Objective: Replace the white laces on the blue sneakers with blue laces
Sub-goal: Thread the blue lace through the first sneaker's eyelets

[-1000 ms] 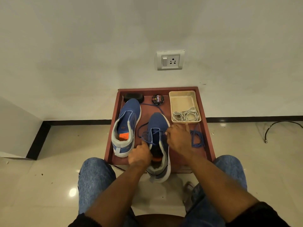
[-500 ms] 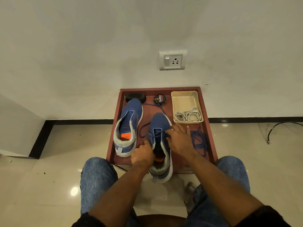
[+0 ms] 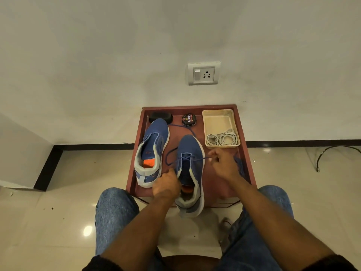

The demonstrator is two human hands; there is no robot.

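Note:
Two blue sneakers sit on a reddish-brown tray (image 3: 245, 153). The left sneaker (image 3: 153, 145) has no lace. The right sneaker (image 3: 190, 153) carries a blue lace (image 3: 187, 159) crossed through its front eyelets, with a loose loop trailing left and back. My left hand (image 3: 166, 184) grips the right sneaker's left side near the tongue. My right hand (image 3: 222, 163) pinches the lace end, drawn taut to the right of the shoe. A second blue lace (image 3: 239, 166) lies bunched behind my right hand, partly hidden. White laces (image 3: 222, 138) lie coiled in a beige box (image 3: 218, 118).
A round shoe polish tin (image 3: 188, 119) and a black oval object (image 3: 161, 117) stand at the tray's back. The tray touches a white wall with a socket (image 3: 203, 73). My knees in jeans flank the tray's front. A black cable (image 3: 332, 153) lies on the floor at right.
My right hand has moved off the shoe's eyelets to the right, pulling the blue lace end taut. My left hand stays on the shoe's left side.

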